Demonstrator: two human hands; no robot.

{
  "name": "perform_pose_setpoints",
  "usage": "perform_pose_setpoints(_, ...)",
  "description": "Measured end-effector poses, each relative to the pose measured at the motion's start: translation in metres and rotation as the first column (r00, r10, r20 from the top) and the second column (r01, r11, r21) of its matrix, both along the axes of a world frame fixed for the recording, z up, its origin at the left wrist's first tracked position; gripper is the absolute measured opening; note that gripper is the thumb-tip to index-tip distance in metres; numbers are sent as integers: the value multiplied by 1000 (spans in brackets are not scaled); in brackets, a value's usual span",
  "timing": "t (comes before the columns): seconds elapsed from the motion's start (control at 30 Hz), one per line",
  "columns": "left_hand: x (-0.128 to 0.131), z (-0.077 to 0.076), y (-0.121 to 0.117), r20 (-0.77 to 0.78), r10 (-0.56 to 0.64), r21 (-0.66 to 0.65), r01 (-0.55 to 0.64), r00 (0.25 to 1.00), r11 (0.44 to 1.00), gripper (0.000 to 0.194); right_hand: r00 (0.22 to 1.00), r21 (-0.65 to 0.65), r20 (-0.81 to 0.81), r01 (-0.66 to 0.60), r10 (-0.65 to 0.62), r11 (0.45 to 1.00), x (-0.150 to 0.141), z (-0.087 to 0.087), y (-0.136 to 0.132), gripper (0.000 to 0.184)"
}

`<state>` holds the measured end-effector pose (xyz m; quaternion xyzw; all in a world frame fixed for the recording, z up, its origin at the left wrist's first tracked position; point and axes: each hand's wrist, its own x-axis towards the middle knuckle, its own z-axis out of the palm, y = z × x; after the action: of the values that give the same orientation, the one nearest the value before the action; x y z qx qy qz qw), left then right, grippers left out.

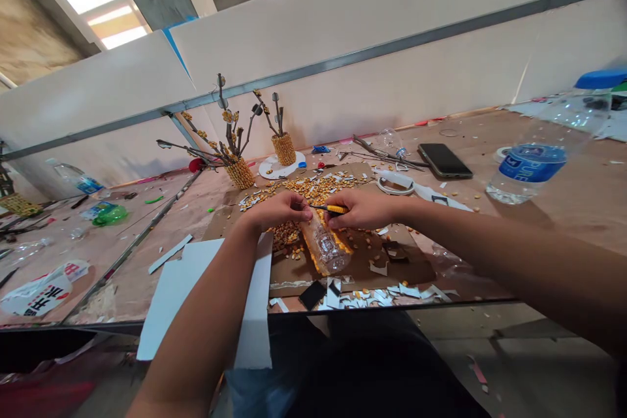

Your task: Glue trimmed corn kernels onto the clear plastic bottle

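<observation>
A clear plastic bottle (326,249) lies tilted on brown cardboard, with rows of corn kernels along its sides. My right hand (360,208) is closed around a slim tool with a yellow-and-black handle (337,209); its exact kind is unclear. The dark tip of this tool points left, at the fingers of my left hand (284,209). Those fingers are pinched together just above the bottle's far end, and whatever is between them is too small to make out. Loose corn kernels (318,188) are heaped behind and left of the bottle.
Two kernel-covered pots with twigs (240,173) (283,149) stand behind the heap. To the right are a phone (445,160), a tape roll (394,184) and a labelled water bottle (531,166). White scraps (362,299) litter the front edge; a white board (191,281) lies under my left forearm.
</observation>
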<state>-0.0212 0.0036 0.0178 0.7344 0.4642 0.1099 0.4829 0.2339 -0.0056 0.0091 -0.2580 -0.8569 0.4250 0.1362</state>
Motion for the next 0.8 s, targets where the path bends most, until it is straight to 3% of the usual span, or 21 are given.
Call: perform_pose_setpoints(0.8,0,0,-1,-30,19,-2,-20,999,1000,45,994,64,105,20,-26,998,3,-3,0,25)
